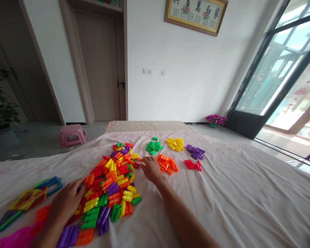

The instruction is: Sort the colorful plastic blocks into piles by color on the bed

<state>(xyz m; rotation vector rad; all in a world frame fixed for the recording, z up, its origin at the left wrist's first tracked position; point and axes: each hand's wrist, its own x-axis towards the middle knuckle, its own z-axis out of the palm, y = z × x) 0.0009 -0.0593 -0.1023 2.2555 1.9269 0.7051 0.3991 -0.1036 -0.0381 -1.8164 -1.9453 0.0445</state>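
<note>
Pieces (127,196) are best drawn singly from the mixed pile (110,178) — the grip of left hand (67,199) and right hand (151,168), beside it, cannot be told.

A white wall (175,93) is bearing a gold-framed calligraphy panel (196,15). At left, a brown door (99,65) is standing shut and a pink stool (72,135) is resting on grey floor (41,139); at right, daylight is streaming through dark-framed glass (266,75) near potted magenta flowers (216,119).
</note>
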